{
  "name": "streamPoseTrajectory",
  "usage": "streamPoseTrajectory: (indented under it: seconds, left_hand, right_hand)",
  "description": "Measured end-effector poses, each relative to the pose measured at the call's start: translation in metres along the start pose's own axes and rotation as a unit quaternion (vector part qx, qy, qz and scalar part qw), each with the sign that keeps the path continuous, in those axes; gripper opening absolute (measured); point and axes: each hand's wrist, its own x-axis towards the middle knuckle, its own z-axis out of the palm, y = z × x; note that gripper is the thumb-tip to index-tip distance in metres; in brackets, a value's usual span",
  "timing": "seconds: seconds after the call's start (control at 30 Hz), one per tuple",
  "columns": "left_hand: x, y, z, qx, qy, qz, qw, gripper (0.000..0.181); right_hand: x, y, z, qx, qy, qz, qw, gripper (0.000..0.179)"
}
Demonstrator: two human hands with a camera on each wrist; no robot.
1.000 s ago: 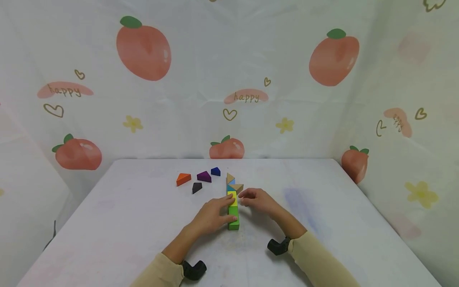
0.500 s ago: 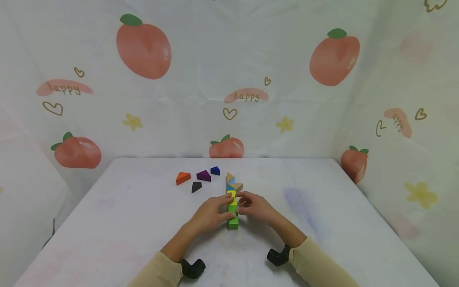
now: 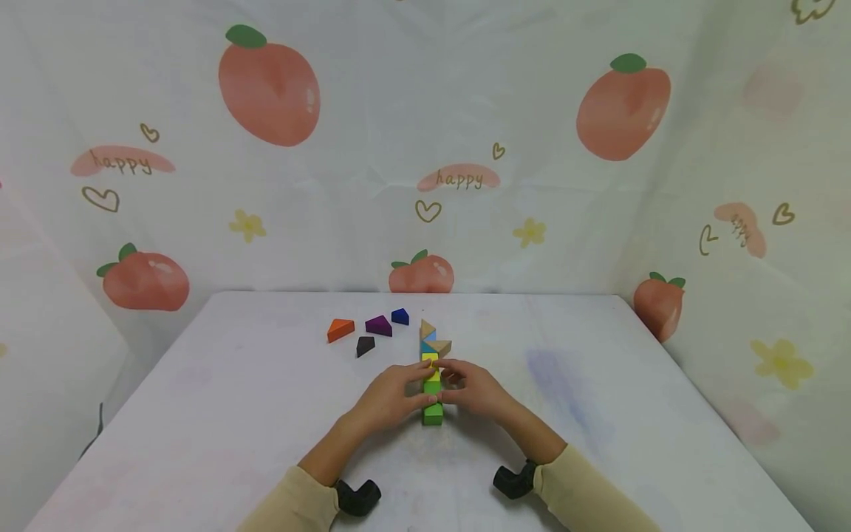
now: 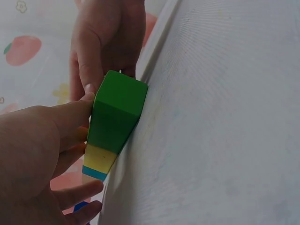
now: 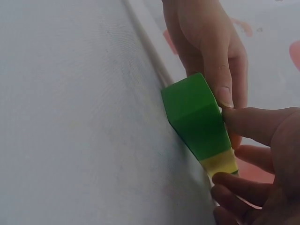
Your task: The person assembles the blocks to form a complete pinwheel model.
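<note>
A row of coloured blocks runs away from the person along the table's middle. Nearest is a green block (image 3: 433,417), then a yellow block (image 3: 430,357), light-blue pieces (image 3: 428,342) and wooden triangles (image 3: 439,346). My left hand (image 3: 391,397) lies along the row's left side, thumb at the green top edge and fingers extended over the yellow part. From the right side, my right hand (image 3: 480,391) touches the row with its thumb and loosely bent fingertips. The two thumbs nearly meet over the green block (image 4: 121,96). The fingers partly cover the yellow block.
Loose blocks lie at the back left: an orange triangle (image 3: 340,329), a purple block (image 3: 378,326), a dark blue block (image 3: 400,317) and a black block (image 3: 365,346). The white table (image 3: 233,414) meets a printed curtain (image 3: 359,148) behind.
My right hand has moved slightly left and nearer, from beside the row until its thumb and fingertips touch the blocks. My left hand has stayed in place.
</note>
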Motion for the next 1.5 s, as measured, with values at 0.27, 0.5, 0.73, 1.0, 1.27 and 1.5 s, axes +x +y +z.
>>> streamPoseTrajectory:
  seconds: [0.27, 0.5, 0.73, 1.0, 1.27, 1.5]
  left_hand:
    - [0.0, 0.0, -0.005, -0.008, 0.003, 0.0, 1.0, 0.055]
    - [-0.001, -0.003, -0.011, 0.0, 0.01, -0.005, 0.9999, 0.05]
    - [0.002, -0.009, -0.014, 0.024, 0.058, -0.011, 0.998, 0.043]
    - [0.011, -0.021, -0.021, 0.103, 0.146, 0.008, 0.9839, 0.033]
    - [0.031, -0.037, -0.035, 0.188, 0.18, 0.067, 0.9633, 0.033]
    - [0.049, -0.044, -0.044, 0.238, 0.175, 0.083, 0.9517, 0.034]
  right_hand:
    - [0.0, -0.001, 0.0, 0.005, 0.0, -0.017, 0.9998, 0.054]
    - [0.0, 0.0, 0.002, 0.012, 0.003, -0.009, 0.9999, 0.053]
    - [-0.001, 0.002, 0.001, 0.015, 0.001, 0.006, 0.9999, 0.052]
    - [-0.001, 0.0, 0.001, 0.018, -0.009, 0.011, 0.9997, 0.053]
    - [-0.001, 0.0, 0.002, 0.003, -0.012, 0.007, 0.9999, 0.054]
    - [0.0, 0.002, 0.003, 0.01, -0.012, 0.008, 0.9999, 0.055]
